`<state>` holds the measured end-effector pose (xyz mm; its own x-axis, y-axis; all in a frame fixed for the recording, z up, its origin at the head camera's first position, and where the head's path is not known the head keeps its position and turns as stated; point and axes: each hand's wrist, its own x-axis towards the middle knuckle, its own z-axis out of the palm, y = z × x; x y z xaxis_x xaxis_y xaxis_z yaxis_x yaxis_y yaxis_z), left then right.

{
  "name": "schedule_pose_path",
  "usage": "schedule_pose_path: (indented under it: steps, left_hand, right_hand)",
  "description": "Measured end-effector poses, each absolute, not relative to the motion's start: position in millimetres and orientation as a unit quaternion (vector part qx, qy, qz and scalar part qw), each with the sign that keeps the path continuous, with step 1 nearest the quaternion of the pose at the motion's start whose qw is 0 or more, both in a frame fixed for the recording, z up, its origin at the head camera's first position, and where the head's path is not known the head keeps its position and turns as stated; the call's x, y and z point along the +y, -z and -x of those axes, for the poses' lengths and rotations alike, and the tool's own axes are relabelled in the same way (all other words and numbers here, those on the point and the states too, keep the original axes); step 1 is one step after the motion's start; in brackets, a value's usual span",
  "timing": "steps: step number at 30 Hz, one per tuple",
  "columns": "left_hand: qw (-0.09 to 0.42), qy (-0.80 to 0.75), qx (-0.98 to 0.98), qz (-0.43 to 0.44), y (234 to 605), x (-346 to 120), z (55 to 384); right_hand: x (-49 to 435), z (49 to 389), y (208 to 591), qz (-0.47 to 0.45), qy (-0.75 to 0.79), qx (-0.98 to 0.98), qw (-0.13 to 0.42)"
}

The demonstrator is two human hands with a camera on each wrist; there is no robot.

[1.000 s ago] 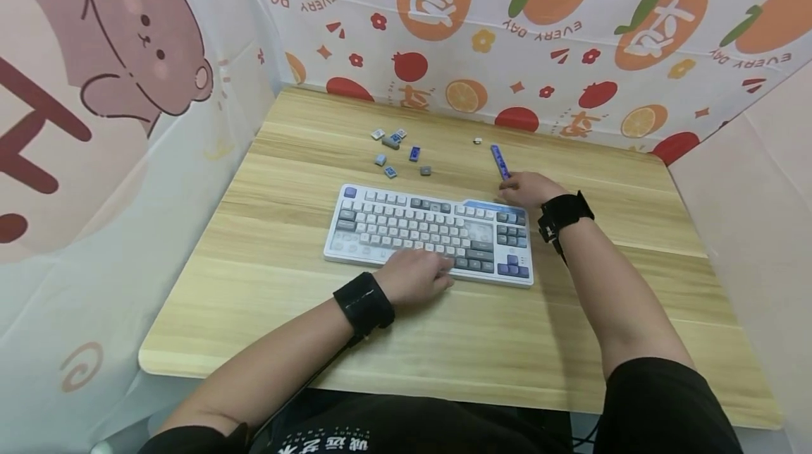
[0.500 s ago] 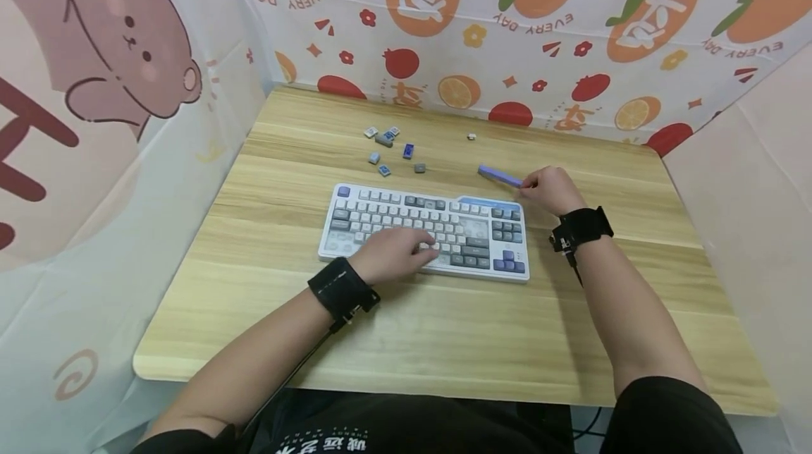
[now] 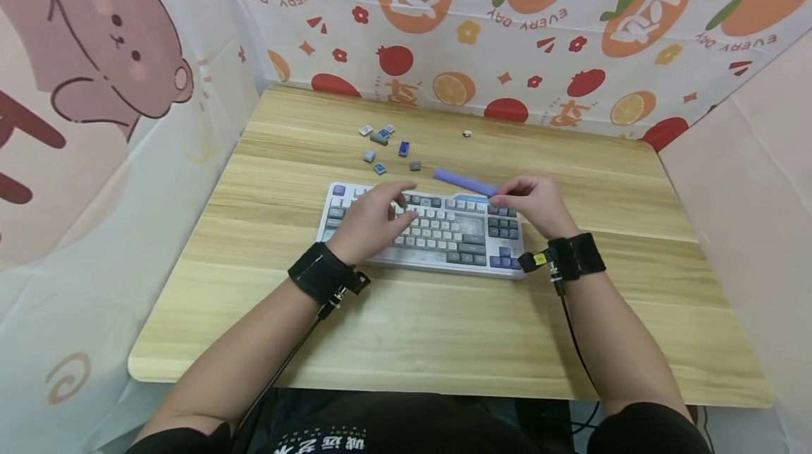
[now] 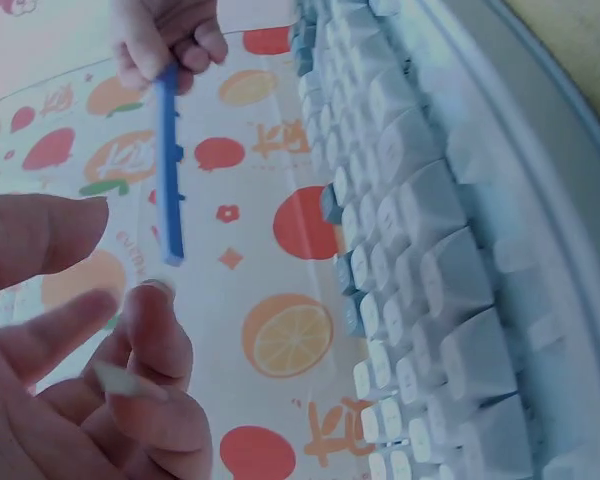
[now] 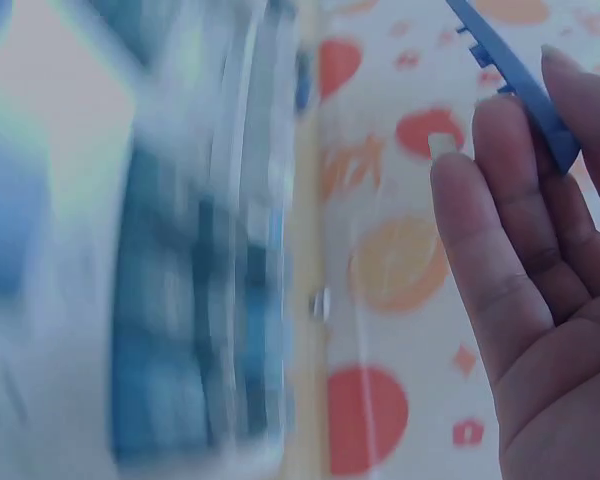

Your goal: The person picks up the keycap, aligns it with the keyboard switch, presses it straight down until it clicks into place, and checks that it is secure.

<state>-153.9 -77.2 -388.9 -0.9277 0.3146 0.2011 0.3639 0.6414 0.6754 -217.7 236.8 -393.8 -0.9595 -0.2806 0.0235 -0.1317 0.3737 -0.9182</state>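
My right hand pinches one end of a long purple-blue spacebar keycap, held above the back edge of a white keyboard. Small stems show along one side of the keycap in the left wrist view. Its free end points toward my left hand, which hovers over the keyboard's left part with fingers and thumb apart, holding nothing. Grey, white and purple keys cover the keyboard; the left hand hides some of them. In the right wrist view the keycap lies between thumb and fingers.
Several loose keycaps lie behind the keyboard, among them a blue one, a grey one and a light blue one. A small white piece lies farther right. A fruit-print curtain hangs behind the wooden table.
My right hand has lifted the spacebar keycap from behind the keyboard, turned it and brought it left. My left hand has risen off the keyboard's front and moved left and back, its fingers spreading.
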Motion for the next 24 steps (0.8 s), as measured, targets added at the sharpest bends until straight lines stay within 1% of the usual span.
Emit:
schedule_pose_path:
  steps: [4, 9, 14, 18, 22, 24]
  left_hand:
    - [0.055, 0.401, -0.891, 0.207, 386, -84, 155]
    - [0.050, 0.398, -0.885, 0.234, 384, -94, 154]
    - [0.045, 0.376, -0.894, 0.238, 386, -104, 149]
    - [0.059, 0.350, -0.900, 0.252, 392, -112, 145]
    - [0.070, 0.315, -0.906, 0.273, 400, -119, 143]
    - [0.066, 0.296, -0.911, 0.278, 404, -121, 142]
  right_hand:
    - [218, 202, 393, 0.169, 0.578, 0.793, 0.096]
    - [197, 193, 394, 0.202, 0.591, 0.772, 0.118]
    - [180, 189, 397, 0.214, 0.578, 0.779, 0.116]
    - [168, 182, 403, 0.254, 0.516, 0.814, 0.086]
    - [158, 174, 411, 0.316, 0.410, 0.855, 0.026]
    - [153, 170, 415, 0.341, 0.359, 0.869, -0.002]
